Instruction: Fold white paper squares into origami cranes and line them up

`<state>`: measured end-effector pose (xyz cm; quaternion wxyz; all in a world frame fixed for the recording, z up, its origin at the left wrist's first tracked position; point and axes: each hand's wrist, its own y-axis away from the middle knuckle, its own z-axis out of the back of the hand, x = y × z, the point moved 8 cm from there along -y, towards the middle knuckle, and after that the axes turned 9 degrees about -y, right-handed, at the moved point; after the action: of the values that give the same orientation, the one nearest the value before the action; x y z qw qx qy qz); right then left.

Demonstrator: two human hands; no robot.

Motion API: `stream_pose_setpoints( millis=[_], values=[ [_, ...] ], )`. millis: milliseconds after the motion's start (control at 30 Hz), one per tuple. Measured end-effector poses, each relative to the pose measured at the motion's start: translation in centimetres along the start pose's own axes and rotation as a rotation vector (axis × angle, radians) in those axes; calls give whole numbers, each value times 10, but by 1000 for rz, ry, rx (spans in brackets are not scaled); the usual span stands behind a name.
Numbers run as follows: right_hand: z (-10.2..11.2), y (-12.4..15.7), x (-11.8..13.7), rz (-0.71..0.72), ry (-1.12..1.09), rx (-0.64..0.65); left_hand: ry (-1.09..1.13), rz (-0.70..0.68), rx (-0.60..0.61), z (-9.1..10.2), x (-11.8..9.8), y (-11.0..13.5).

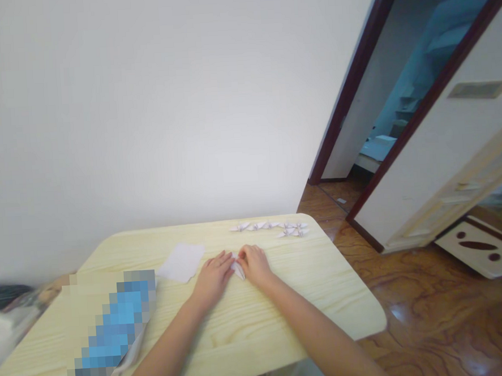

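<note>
My left hand point(212, 278) lies flat on the pale wooden table point(310, 315), fingers stretched out close together, their tips pressing the near edge of a small folded white paper point(239, 270) that sits mid-table between my two hands. My right hand point(254, 264) curls over the paper's other side (whether those fingers pinch it or only rest on it, I cannot tell). A blank white sheet point(181, 262) lies just left of my left hand, and a row of folded paper pieces point(272, 227) lines the far edge.
</note>
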<state>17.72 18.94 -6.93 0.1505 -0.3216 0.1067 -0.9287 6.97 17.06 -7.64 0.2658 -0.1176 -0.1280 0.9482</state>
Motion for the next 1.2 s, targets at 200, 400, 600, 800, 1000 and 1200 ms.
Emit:
stream_pose_setpoints(
  millis=[200,400,600,800,1000,1200],
  values=[
    [3,-2,-2,-53,21,11,-27,-24,46,-4,-4,5],
    [2,-2,2,-59,70,36,-46,-64,51,1,-13,15],
    [3,-2,0,-63,66,14,-33,-110,104,-6,-12,20],
    [4,0,-5,-37,-13,-12,-60,-143,104,-7,-14,22],
    [6,-2,-17,-114,-90,-73,-69,-141,155,-6,-15,19],
    [8,-6,-31,-281,-38,-99,-64,-159,184,-4,-15,18]
  ],
)
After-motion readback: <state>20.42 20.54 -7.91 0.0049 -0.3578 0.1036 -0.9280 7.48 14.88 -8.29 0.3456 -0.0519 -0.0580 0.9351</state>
